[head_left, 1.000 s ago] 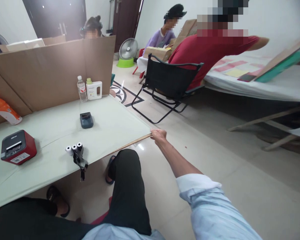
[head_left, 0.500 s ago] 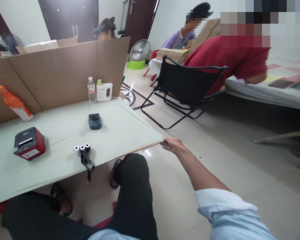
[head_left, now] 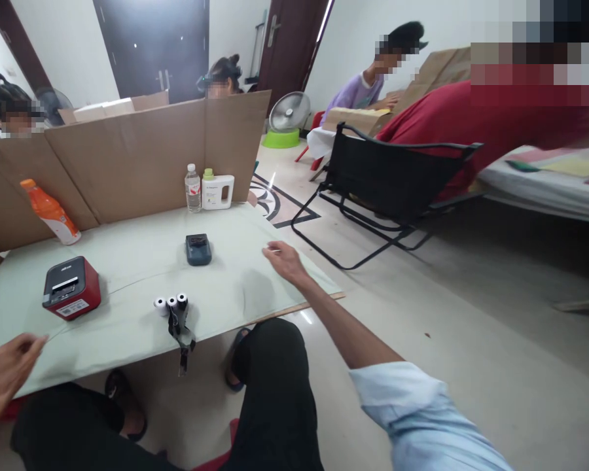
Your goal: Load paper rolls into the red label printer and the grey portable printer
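My right hand (head_left: 283, 260) hangs over the right part of the table, with bent, slightly parted fingers and nothing visible in them. My left hand (head_left: 10, 366) is at the table's near left edge, its fingers loosely curled and seemingly empty. Nearest to it stands a red and black label printer (head_left: 72, 288). A smaller dark blue handheld printer (head_left: 198, 250) lies left of my right hand. Between the two printers and closer to me are three small white paper rolls (head_left: 171, 305). A dark, crumpled strip (head_left: 180, 335) trails from them over the front edge.
An orange bottle (head_left: 52, 212), a clear water bottle (head_left: 193, 188) and a white jug (head_left: 218, 191) stand along the cardboard screen (head_left: 147, 157) behind the table (head_left: 142, 219). A black folding chair (head_left: 397, 176) with a person in red is to the right. Other people sit beyond.
My right hand has let go of the table's right corner and moved left over the tabletop. My left hand has come into view at the left. The camera view has shifted slightly.
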Demonstrator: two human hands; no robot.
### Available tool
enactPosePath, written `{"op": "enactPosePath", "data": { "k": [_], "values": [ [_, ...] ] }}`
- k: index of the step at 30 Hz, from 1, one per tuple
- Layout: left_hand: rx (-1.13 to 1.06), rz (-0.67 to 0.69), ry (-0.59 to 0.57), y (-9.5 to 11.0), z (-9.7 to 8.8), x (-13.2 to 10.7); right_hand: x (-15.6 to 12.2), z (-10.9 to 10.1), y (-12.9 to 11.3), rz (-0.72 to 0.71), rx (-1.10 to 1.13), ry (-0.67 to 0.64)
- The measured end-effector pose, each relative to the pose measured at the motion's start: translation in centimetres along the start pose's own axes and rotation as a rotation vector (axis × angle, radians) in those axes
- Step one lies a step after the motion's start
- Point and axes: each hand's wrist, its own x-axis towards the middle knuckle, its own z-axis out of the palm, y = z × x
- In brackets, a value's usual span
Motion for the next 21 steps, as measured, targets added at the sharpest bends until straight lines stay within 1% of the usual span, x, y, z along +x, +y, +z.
{"op": "enactPosePath", "data": {
  "k": [1,3,4,5,7,8,10,11,13,15,17,19,21],
  "values": [
    [-0.046,-0.006,0.026,1.7,0.9,1.2,-0.2,2.1,-1.0,-0.068,0.043,-0.055],
    [-0.195,0.152,0.066,5.6,2.5,3.3,-1.2,5.5,-2.8,-0.17,0.084,-0.139],
    [-0.275,0.253,0.071,7.5,3.1,4.0,-1.8,6.8,-3.5,-0.207,0.082,-0.154],
    [-0.341,0.314,0.069,9.4,3.8,4.6,-2.4,7.8,-4.2,-0.245,0.077,-0.157],
    [-0.435,0.374,0.048,12.6,5.1,5.2,-3.6,9.3,-5.1,-0.322,0.062,-0.144],
    [-0.471,0.415,0.019,13.8,5.8,5.3,-4.0,9.9,-5.3,-0.356,0.057,-0.128],
    [-0.523,0.491,-0.06,15.5,7.1,5.6,-4.6,11.0,-5.6,-0.387,0.052,-0.095],
    [-0.545,0.518,-0.094,16.2,7.8,5.9,-4.7,11.5,-5.6,-0.372,0.053,-0.09],
    [-0.58,0.538,-0.136,17.2,8.7,6.8,-4.6,12.5,-5.4,-0.281,0.061,-0.123],
    [-0.625,0.519,-0.179,18.4,9.3,8.4,-4.1,13.4,-5.0,-0.144,0.078,-0.192],
    [-0.712,0.477,-0.285,20.1,9.7,10.6,-3.6,14.2,-4.6,-0.034,0.103,-0.245],
    [-0.842,0.412,-0.444,22.6,10.1,13.0,-3.2,14.8,-4.3,0.001,0.121,-0.269],
    [-0.931,0.347,-0.539,25.5,10.8,15.1,-2.9,15.1,-4.2,-0.03,0.12,-0.293]
  ]
}}
